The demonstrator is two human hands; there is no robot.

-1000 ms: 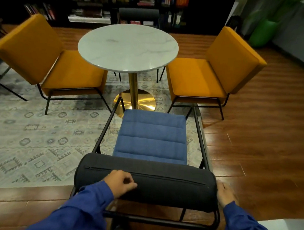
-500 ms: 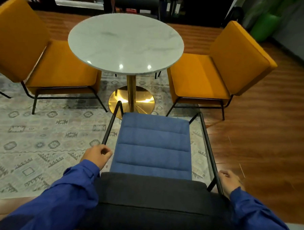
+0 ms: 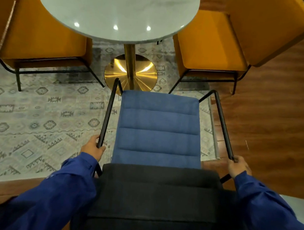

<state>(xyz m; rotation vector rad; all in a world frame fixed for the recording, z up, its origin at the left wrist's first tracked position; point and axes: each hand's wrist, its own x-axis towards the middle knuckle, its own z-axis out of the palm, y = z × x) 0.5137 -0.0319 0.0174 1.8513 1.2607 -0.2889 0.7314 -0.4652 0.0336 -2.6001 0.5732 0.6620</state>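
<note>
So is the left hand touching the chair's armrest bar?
Touching. The head view shows the left hand with its fingers curled round the near end of the chair's black left armrest, no gap between them.

— Where does your head camera look from?

— From above and just behind the blue-cushioned black metal-framed armchair (image 3: 157, 129). It rides on your head, tips steeply down and faces forward over that chair's dark grey backrest (image 3: 157, 194).

— How near is it?

— Close. The armchair fills the lower middle, with your left hand (image 3: 93, 149) and right hand (image 3: 239, 167) on either side, each wrapped round an arm rail.

— And beyond the armchair?

— The round white marble tabletop (image 3: 117, 12) is cut off by the top edge. The wide lens bends the two orange upholstered chairs (image 3: 42, 38) flanking it.
</note>
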